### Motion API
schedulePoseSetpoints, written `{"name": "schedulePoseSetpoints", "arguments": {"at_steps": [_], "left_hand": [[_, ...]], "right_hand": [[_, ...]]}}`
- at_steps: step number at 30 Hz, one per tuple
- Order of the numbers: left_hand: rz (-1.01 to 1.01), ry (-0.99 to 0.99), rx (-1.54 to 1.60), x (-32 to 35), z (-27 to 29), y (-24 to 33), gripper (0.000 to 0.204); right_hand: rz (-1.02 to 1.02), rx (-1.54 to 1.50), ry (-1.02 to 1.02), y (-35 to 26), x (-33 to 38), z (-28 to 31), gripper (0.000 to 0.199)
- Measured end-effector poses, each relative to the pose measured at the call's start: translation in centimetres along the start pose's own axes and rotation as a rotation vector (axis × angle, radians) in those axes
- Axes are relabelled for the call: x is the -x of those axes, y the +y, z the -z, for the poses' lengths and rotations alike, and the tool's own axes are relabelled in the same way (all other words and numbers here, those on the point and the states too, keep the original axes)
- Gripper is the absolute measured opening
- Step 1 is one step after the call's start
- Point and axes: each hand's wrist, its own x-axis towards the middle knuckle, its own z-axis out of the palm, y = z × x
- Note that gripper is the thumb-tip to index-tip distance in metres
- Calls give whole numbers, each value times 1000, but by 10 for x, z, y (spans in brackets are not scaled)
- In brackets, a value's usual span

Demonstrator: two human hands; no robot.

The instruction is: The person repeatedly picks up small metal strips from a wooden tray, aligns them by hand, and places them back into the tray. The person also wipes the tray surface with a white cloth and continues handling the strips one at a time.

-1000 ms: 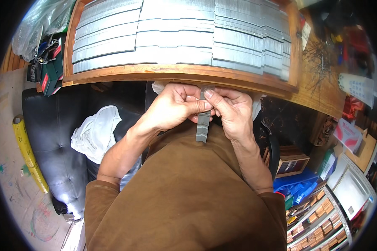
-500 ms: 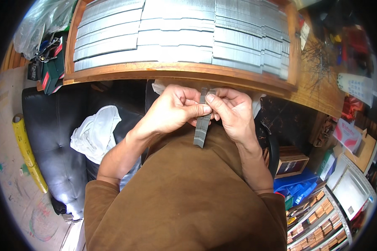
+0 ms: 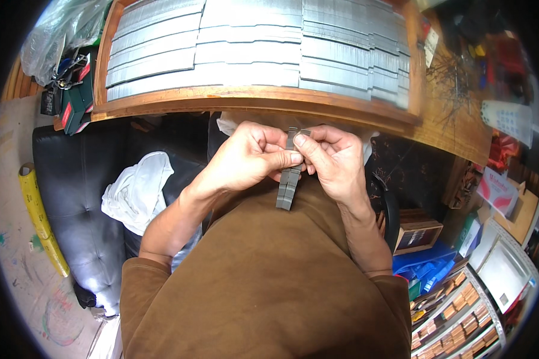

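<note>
A narrow grey metal strip (image 3: 287,186) made of joined staple-like pieces hangs down in front of my chest. My left hand (image 3: 248,157) pinches its upper part between thumb and fingers. My right hand (image 3: 335,158) grips the top end from the other side, thumb pressed on it. Both hands meet just below the front edge of a wooden tray (image 3: 251,99). The tray holds several rows of the same grey metal strips (image 3: 245,45), laid flat side by side.
A black padded seat (image 3: 78,185) with a white plastic bag (image 3: 135,191) lies at my left. Yellow tube (image 3: 39,218) on the floor. Wooden bench (image 3: 455,119) with cluttered small items at right, a blue bin (image 3: 425,266) and sorted boxes (image 3: 455,317) lower right.
The hanging strip has swung slightly and my fingers have shifted their pinch on its top end. Both hands stay in the same place below the tray edge.
</note>
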Motion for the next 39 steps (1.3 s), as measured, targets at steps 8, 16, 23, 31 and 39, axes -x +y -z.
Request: {"name": "schedulePoseSetpoints", "arguments": {"at_steps": [8,16,23,31,39], "left_hand": [[27,6,10,2,-4,4,13],[26,-14,21,1,-2,-1,15],[55,70,65,5,-9,7,15],[6,86,-5,3,-8,0,21],[51,20,55,2,-24,5,19]], "right_hand": [[-1,9,18,2,3,0,11],[-12,-7,62,3,4,-3,11],[48,-51,155,3,19,14,11],[371,-230,607,-126,39,161,15],[56,220,113,-54,42,69,14]]}}
